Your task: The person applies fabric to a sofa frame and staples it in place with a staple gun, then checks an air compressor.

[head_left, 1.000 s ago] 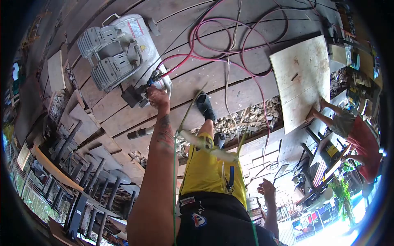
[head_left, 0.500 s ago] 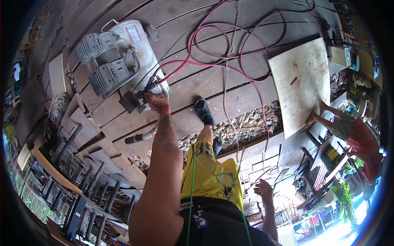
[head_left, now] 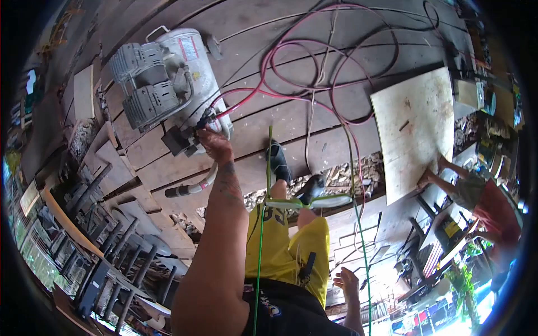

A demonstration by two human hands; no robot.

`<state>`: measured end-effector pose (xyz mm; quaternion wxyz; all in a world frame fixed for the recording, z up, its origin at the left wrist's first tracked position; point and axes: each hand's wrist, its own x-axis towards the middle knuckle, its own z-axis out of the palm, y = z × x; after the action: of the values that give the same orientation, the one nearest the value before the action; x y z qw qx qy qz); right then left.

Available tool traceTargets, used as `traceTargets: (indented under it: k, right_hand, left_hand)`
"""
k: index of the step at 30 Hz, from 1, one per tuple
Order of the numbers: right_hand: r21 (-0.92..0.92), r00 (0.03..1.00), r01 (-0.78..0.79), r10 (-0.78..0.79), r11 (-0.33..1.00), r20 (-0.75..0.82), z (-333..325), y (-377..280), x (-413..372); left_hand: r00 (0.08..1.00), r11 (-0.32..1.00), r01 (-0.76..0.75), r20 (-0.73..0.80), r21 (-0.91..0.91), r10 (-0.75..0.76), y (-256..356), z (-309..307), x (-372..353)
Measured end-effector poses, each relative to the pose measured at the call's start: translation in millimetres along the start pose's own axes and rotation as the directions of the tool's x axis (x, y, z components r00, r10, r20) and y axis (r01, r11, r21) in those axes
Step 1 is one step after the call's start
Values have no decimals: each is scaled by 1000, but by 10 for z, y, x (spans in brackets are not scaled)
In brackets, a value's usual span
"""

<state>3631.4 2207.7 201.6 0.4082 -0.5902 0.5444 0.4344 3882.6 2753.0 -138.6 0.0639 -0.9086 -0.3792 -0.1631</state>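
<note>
My left hand reaches out to the air compressor, its fingers closed at the dark hose fitting on the near end of the pale tank. Exactly which part they grip is partly hidden by the hand. From that fitting a red air hose runs off in loops over the planks. Beside my yellow shorts, low on the right, my right hand holds nothing and has its fingers apart. A translucent strip on green cords hangs in front of my legs.
A plywood sheet lies to the right, with another person beside it, limbs reaching to its edge. Wood scraps fill a gap in the plank floor. Dark metal legs and boards crowd the lower left.
The strip on green cords has swung outward, away from my body. One of my feet has moved forward. My right hand is lower in view; my left stays at the fitting.
</note>
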Motion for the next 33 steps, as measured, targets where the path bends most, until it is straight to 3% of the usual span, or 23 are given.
traceTargets:
  k: [1, 2, 4, 5, 6, 9, 10, 11, 12, 13, 14, 15, 18, 19, 22, 24, 26, 31, 33]
  right_hand:
    - [-45, 1000, 10, -10, 999, 9, 48, -49, 39]
    - [-20, 999, 30, -29, 999, 27, 66, -38, 137]
    - [-42, 999, 44, -44, 998, 6, 282, -375, 232]
    - [-218, 979, 186, -198, 958, -35, 345, -507, 314]
    - [-395, 933, 312, -357, 864, -44, 392, -674, 400]
    - [-583, 881, 373, -473, 722, -22, 650, -1336, 641]
    - [-610, 872, 389, -490, 690, 1, 650, -1433, 815]
    - [-684, 821, 480, -556, 549, 130, 669, -1525, 1036]
    - [-727, 754, 567, -600, 387, 269, 664, -1667, 1275]
    - [-751, 783, 533, -562, 389, 265, 744, -1837, 1378]
    - [-847, 802, 461, -533, 265, 269, 830, -2043, 1451]
    - [-915, 819, 380, -508, 135, 265, 945, -2248, 1547]
    - [-965, 844, 258, -498, 47, 201, 1373, -2701, 1517]
    - [-965, 842, 261, -495, 22, 216, 1282, -2703, 1684]
    - [-897, 738, 385, -511, -217, 440, 1123, -2814, 2094]
    - [-936, 842, 263, -418, -232, 340, 1566, -3239, 1646]
    - [-930, 829, 237, -441, -281, 344, 1662, -3369, 1609]
    - [-922, 846, 261, -392, -286, 361, 1748, -3608, 1674]
    - [-922, 837, 245, -415, -301, 357, 1784, -3654, 1682]
  left_hand:
    - [991, 978, 51, 115, 202, -75, 17, 16, -22]
    - [991, 976, 64, 104, 208, -87, 40, 71, -15]
    - [940, 942, 336, 56, 6, -335, 132, 222, 1]
    - [888, 883, 460, 49, -100, -457, 185, 265, 3]
    - [875, 870, 485, 41, -95, -483, 228, 295, -19]
    - [827, 830, 540, -97, -139, -554, 440, 214, 68]
    - [735, 723, 666, -4, -183, -678, 501, 185, 111]
    - [704, 696, 696, -20, -176, -710, 480, 164, 113]
    - [729, 714, 655, -40, -248, -683, 468, 164, 130]
    - [756, 731, 608, -57, -311, -653, 457, 190, 96]
    - [802, 800, 517, -154, -303, -577, 404, 230, 58]
    - [781, 785, 546, -160, -291, -603, 406, 285, 18]
    - [719, 679, 621, -59, -391, -692, 468, 153, 113]
    - [705, 671, 636, -67, -381, -706, 481, 166, 132]
    - [627, 640, 611, -209, -467, -751, 556, 276, 243]
    - [564, 568, 669, -169, -479, -808, 527, 333, 262]
    - [425, 437, 778, -133, -451, -895, 548, 304, 360]
    - [411, 464, 762, -216, -452, -886, 536, 269, 338]
    - [445, 505, 714, -242, -485, -862, 546, 190, 335]
